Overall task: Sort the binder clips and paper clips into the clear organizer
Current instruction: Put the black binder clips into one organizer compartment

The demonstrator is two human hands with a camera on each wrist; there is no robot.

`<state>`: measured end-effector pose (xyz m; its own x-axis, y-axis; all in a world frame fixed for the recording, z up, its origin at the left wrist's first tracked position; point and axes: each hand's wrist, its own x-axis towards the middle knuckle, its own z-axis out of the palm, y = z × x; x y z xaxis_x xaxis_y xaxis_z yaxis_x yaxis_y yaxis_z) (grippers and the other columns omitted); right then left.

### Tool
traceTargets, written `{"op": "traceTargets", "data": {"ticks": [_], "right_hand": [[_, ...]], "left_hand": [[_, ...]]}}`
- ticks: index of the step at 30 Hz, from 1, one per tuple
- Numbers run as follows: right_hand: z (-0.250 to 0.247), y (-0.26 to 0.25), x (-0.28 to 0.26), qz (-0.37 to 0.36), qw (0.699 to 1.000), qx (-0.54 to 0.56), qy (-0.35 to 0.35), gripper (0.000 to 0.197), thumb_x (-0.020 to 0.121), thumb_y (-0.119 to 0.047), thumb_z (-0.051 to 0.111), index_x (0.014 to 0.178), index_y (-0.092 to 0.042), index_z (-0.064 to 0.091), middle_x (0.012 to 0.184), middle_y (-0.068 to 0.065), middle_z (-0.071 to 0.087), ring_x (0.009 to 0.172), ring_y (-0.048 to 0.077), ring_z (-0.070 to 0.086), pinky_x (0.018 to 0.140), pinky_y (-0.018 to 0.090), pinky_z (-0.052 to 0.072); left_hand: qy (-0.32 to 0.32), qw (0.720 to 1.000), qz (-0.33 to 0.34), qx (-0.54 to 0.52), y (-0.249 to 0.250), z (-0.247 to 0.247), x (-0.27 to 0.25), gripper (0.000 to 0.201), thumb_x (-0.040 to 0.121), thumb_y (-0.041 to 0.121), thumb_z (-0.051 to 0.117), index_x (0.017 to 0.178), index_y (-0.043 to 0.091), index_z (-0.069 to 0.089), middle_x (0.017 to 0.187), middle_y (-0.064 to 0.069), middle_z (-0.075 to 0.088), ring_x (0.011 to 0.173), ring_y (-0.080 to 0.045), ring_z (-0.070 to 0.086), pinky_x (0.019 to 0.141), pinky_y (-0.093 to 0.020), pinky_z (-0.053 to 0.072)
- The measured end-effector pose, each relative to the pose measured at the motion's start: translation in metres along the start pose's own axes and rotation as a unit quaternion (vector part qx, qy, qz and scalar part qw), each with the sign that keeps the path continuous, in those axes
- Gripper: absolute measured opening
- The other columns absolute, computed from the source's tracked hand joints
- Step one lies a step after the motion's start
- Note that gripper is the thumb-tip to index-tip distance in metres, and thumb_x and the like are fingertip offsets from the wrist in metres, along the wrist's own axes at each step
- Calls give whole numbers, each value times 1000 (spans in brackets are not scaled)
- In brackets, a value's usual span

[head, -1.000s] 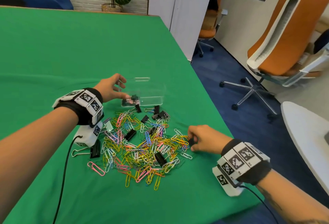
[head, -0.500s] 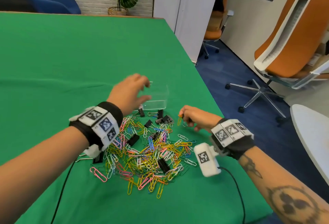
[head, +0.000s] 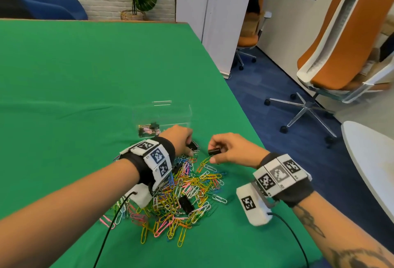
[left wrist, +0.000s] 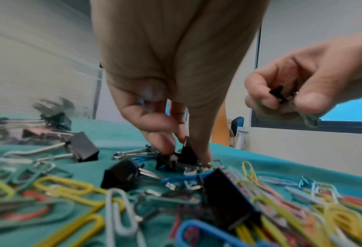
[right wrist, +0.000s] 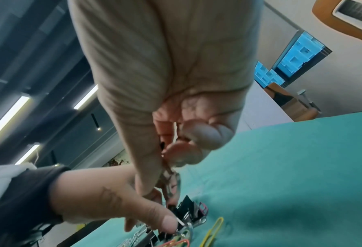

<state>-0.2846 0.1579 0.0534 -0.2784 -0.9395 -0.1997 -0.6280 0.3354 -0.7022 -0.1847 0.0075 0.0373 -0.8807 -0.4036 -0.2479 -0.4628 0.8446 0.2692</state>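
The clear organizer (head: 170, 111) stands on the green cloth beyond both hands, with a few clips (head: 149, 129) in its left part. A heap of coloured paper clips (head: 185, 193) with black binder clips (head: 186, 203) mixed in lies in front of it. At the heap's far edge my left hand (head: 188, 147) pinches a black binder clip (left wrist: 187, 154) that rests on the cloth. My right hand (head: 213, 153) holds another black binder clip (head: 213, 152) just above the heap, to the right of the left hand. In the right wrist view its wire handles (right wrist: 171, 181) hang from the fingers.
The table's right edge (head: 251, 122) runs close to the right hand, with blue carpet and an orange office chair (head: 341, 54) beyond. Wrist camera cables trail over the near cloth. Wide green cloth (head: 74, 76) stretches to the left and behind the organizer.
My left hand came back from the organizer down to the far edge of the heap and took hold of a binder clip. My right hand now holds a black binder clip.
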Motion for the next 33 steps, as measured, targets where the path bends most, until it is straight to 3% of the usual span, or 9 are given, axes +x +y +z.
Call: {"op": "traceTargets", "data": {"ticks": [5,9,12,15,17,20,23,28,33], "right_hand": [[-1,-1,1,30,998,-61,20,29,81,-13,68,108,-12,60,72,-8,48,62,3,44,58,12,33],[3,-9,15,40,994,-97,43,24,85,-13,63,108,-8,62,89,-1,54,81,14,50,69,17,36],[6,-18,28,22,995,-81,57,22,87,-11,58,108,-7,64,85,1,56,66,11,50,48,10,40],[9,-28,39,5,996,-42,72,23,87,-8,56,109,-6,61,81,4,61,58,6,49,44,4,42],[12,-33,45,-5,996,-32,79,22,86,-9,58,108,-7,59,82,8,63,64,13,53,47,9,41],[16,-42,52,-13,990,8,141,10,84,-10,62,93,-13,59,81,5,59,75,17,53,59,17,41],[15,-56,61,-15,973,85,212,23,82,-8,65,72,-23,50,80,2,57,76,19,56,68,28,51],[19,-91,94,-6,962,61,266,7,81,-17,66,84,-15,60,80,-1,59,83,21,61,80,35,52],[31,-107,126,102,958,87,255,26,82,-27,63,62,-22,47,83,-1,60,84,21,58,76,29,47]], "left_hand": [[34,995,-6,-92,-10,-19,-14,24,76,21,74,92,12,59,81,-3,57,72,-19,52,61,-24,43],[52,982,-19,-181,-28,-39,-26,12,81,21,70,81,13,61,66,3,57,49,-3,52,43,-10,45],[107,956,-35,-271,-47,-60,-36,7,85,19,65,81,15,62,69,-1,61,54,-7,55,44,-11,47],[215,924,-67,-308,-68,-81,-37,9,82,16,68,77,16,60,67,-2,61,49,0,56,42,-10,46],[252,933,-93,-239,-76,-86,-31,13,78,16,73,78,13,60,68,-5,60,52,-7,55,49,-20,48],[216,965,-105,-110,-79,-79,-20,14,78,18,73,85,7,67,81,-9,64,74,-22,59,73,-30,52],[183,975,-104,-76,-81,-68,-17,13,82,17,69,90,8,70,94,-9,71,82,-20,61,87,-35,53],[186,978,-84,-43,-85,-66,-18,19,83,16,68,100,9,71,100,-9,69,92,-24,63,88,-33,49],[295,947,-81,-103,-98,-77,-24,22,83,1,52,102,5,61,95,-14,57,82,-26,50,81,-32,42]]}}
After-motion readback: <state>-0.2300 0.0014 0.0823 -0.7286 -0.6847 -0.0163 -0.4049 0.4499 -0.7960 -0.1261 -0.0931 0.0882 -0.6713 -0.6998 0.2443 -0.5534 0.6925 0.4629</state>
